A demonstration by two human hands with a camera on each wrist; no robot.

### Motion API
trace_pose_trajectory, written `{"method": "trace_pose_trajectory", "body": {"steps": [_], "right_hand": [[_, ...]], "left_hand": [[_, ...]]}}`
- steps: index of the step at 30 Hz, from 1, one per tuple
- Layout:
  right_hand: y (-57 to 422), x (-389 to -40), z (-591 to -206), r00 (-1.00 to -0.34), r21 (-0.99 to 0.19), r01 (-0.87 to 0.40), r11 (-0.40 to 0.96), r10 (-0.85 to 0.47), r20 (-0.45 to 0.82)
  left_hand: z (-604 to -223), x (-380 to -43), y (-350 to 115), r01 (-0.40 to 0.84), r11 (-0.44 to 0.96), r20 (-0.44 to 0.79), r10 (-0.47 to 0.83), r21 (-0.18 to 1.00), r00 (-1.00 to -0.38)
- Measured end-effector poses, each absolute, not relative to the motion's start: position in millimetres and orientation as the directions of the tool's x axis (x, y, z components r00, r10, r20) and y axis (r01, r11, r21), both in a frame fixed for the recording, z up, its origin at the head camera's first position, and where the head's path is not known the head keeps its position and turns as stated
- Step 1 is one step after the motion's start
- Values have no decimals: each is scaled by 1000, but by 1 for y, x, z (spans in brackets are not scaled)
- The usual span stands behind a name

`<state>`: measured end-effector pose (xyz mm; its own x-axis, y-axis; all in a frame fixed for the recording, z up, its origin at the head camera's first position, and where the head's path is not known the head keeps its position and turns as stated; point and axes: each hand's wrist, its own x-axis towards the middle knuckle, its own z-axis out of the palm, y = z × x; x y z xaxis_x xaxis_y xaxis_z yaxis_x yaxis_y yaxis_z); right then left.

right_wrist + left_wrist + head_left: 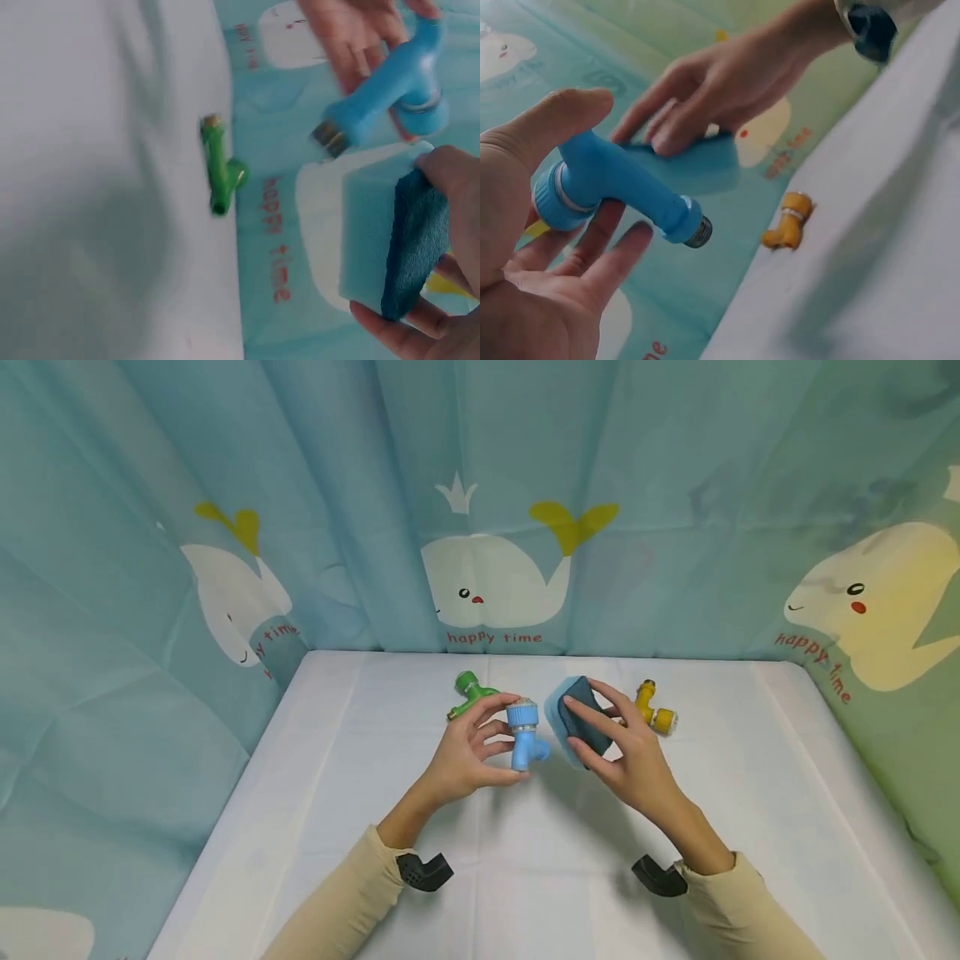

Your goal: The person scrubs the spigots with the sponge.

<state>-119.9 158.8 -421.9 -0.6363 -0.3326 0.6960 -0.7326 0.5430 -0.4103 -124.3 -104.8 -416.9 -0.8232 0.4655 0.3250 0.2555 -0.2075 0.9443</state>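
A light blue plastic faucet (522, 735) with a ribbed knob is held up over the table by my left hand (468, 747), pinched between thumb and fingers. Its threaded metal end points toward the right in the left wrist view. My right hand (630, 739) grips a two-layer sponge (588, 714), pale blue foam on one side and a dark blue scouring layer (420, 236) on the other. The foam side faces the faucet, a small gap apart in the head view.
On the white table (360, 793), a green faucet (471, 693) lies behind my left hand. A yellow faucet (656, 710) lies behind my right hand. Blue-green curtains (337, 585) with whale prints stand along the back and sides.
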Motion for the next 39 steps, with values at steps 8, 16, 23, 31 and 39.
{"method": "trace_pose_trajectory", "body": {"steps": [8, 16, 23, 31, 39], "right_hand": [[173, -117, -425, -668, -468, -705, 534, -278, 690], [183, -115, -430, -667, -466, -702, 538, -268, 695], [185, -113, -433, -695, -487, -679, 549, -267, 667], [170, -109, -423, -695, -495, -693, 525, -301, 653], [147, -106, -403, -611, -372, -776, 510, -457, 647]], "left_hand": [[-420, -126, -103, 72, -300, 222, 503, 951, -835], [-424, -126, -103, -25, -360, 171, 502, 933, -848], [-425, -125, -101, 8, -356, 198, 504, 935, -841], [-424, -125, -100, 77, -343, 248, 489, 936, -836], [-421, -122, -98, 205, -218, 286, 456, 954, -843]]}}
